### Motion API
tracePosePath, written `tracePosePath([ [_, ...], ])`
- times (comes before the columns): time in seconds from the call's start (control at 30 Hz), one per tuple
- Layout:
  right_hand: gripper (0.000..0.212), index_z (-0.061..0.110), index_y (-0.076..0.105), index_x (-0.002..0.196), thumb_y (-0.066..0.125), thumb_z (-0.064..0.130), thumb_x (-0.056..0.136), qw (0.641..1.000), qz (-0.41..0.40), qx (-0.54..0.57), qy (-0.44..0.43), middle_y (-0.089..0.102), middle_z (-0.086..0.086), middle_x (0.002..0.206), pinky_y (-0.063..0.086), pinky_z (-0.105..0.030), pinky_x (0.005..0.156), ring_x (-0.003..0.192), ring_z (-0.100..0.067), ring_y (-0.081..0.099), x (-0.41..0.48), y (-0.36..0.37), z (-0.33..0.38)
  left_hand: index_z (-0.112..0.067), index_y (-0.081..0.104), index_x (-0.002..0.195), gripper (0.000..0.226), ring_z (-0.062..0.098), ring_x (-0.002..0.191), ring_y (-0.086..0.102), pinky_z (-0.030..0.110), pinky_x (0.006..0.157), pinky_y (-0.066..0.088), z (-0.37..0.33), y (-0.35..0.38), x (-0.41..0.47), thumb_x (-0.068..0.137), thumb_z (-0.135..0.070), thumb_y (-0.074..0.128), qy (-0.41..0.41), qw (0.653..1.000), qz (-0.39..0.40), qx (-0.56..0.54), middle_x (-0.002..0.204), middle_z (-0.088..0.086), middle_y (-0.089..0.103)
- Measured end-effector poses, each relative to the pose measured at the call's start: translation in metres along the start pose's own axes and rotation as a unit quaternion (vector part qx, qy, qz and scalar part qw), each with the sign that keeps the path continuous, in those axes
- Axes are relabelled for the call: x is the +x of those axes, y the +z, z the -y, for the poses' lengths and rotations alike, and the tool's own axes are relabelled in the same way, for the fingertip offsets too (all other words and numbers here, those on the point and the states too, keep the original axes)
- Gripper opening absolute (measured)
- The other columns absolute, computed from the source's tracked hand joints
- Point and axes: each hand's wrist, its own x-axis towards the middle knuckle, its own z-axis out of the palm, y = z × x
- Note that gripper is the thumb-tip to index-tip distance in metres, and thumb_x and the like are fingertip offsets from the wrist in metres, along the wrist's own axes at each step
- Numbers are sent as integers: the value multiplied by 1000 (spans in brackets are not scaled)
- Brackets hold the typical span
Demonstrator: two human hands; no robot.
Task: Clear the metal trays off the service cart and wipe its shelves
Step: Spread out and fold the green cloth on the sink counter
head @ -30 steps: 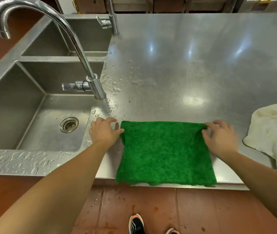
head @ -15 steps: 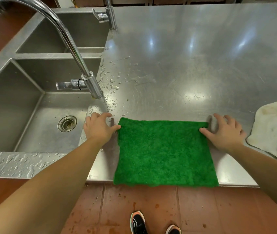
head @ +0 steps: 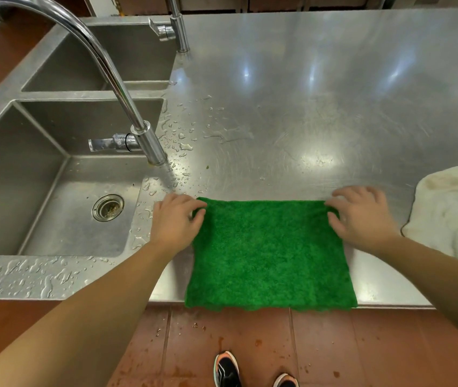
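Fingers (head: pixel 185 199) and thumb of the left hand (head: pixel 174 222) pinch the green cloth (head: pixel 269 255) at its far corner, 9 o'clock side; the right hand (head: pixel 362 216) pinches the far corner at 3 o'clock. The cloth lies flat on the steel worktop (head: pixel 306 107), its near edge overhanging the front rim at 6 o'clock. The sink (head: pixel 68 219) lies at 9 o'clock, a white rag (head: pixel 451 213) at 3 o'clock.

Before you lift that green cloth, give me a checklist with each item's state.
1. The left hand pinches the green cloth at its far left corner: ok.
2. The right hand pinches its far right corner: ok.
3. Cloth lies flat on the counter: ok.
4. The white cloth lies apart from it: ok.
5. Counter dry: not ok, droplets by the sink.
6. Cloth damp enough: cannot tell.
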Motion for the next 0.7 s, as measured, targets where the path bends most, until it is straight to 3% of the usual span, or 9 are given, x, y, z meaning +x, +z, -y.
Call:
tracePosePath([
  [0.07,53,17,73,104,32,47,87,998,6,-30,-50,69,-2,107,30,-51,102,103,-25,62,-8,10,9,-30,67,117,27,16,119,48,38,100,27,-5,5,-3,95,-36,53,71,997,23,23,119,-9,65],
  [0.13,58,14,72,104,30,50,89,997,23,-58,-54,70,-4,104,25,-49,103,97,-24,66,-13,16,16,-27,64,124,33,16,126,48,39,108,26,-8,9,-3,96,-38,50,91,994,54,28,131,-5,59],
  [0.23,67,11,68,113,23,56,91,994,53,-87,-34,69,-5,112,18,-50,106,103,-23,66,-17,17,22,-24,54,135,42,13,135,40,40,118,17,-8,8,-3,98,-42,44,84,992,93,17,144,-3,48],
  [0.33,81,12,54,133,9,63,90,993,89,-81,3,56,-4,137,13,-54,112,128,-19,51,-17,14,22,-27,43,143,49,11,140,32,39,121,6,-3,6,-3,99,-48,37,87,988,121,45,152,-4,37],
  [0.43,83,14,25,151,3,68,91,987,139,-76,22,25,-1,158,1,-52,117,146,-15,22,-15,12,23,-29,33,147,55,10,143,27,38,120,0,0,5,-2,98,-53,31,85,984,139,77,156,-6,28],
  [0.57,87,15,13,153,-1,71,88,986,149,-68,29,10,-2,162,0,-53,118,148,-15,13,-20,13,27,-31,36,146,58,14,143,27,40,120,2,-1,7,-5,95,-58,27,97,984,126,82,154,-5,33],
  [0.7,80,17,9,154,9,67,91,987,148,-44,42,6,0,162,0,-53,117,149,-15,9,-20,11,32,-31,41,143,54,18,140,32,43,119,6,-1,7,-8,96,-56,31,100,984,115,88,151,-4,38],
])
